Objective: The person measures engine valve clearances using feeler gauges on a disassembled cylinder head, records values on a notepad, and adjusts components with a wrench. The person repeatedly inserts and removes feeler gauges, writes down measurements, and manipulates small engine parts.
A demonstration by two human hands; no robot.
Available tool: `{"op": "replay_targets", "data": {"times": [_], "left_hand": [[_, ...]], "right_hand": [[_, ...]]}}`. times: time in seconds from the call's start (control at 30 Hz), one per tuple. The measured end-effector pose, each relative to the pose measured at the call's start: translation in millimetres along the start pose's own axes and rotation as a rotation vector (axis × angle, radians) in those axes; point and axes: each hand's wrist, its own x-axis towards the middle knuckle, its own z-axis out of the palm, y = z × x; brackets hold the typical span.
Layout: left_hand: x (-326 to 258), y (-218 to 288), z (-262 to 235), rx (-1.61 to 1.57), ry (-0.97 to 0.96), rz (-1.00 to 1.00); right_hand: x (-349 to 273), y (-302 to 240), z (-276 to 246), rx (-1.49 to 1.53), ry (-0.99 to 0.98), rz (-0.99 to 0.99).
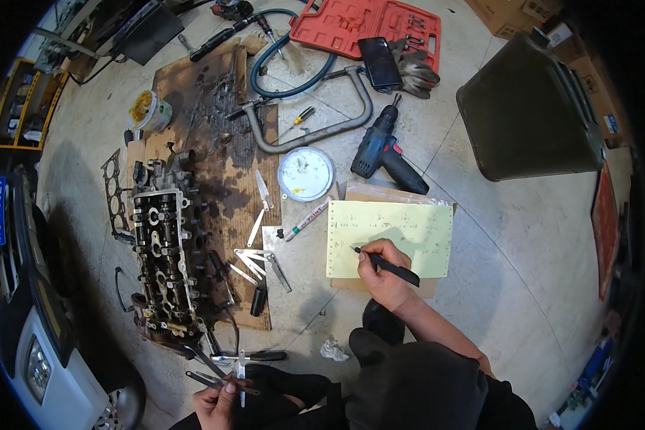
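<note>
My right hand point(388, 276) is closed around a black pen point(390, 268), its tip touching a pale yellow sheet point(430, 247) with handwritten rows. The sheet lies on a piece of cardboard on the floor. Low on the left, my left hand point(216, 405) grips several thin metal feeler gauge blades point(206, 378), which fan out past the fingers. Above that hand stands an engine cylinder head point(163, 251) with its camshafts exposed. Loose feeler blades point(249, 262) are spread on the stained cardboard point(226, 179) beside it. A white paint marker point(307, 219) lies left of the sheet.
A blue cordless drill point(383, 150), a round white lid point(305, 174), a screwdriver point(295, 123) and a bent metal bar point(365, 107) lie beyond the sheet. Farther back are a phone point(380, 63), gloves point(416, 70) and a red tool case point(330, 29). A dark bin point(527, 115) stands right, a car point(50, 344) left.
</note>
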Motion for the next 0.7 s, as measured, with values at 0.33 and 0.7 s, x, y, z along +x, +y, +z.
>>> {"op": "replay_targets", "data": {"times": [0.33,0.7], "left_hand": [[7,2,1,0.037,-0.004,0.001],[16,20,13,0.048,-0.056,-0.025]], "right_hand": [[2,1,5,-0.029,-0.024,-0.011],[3,2,5,-0.001,-0.018,-0.017]]}}
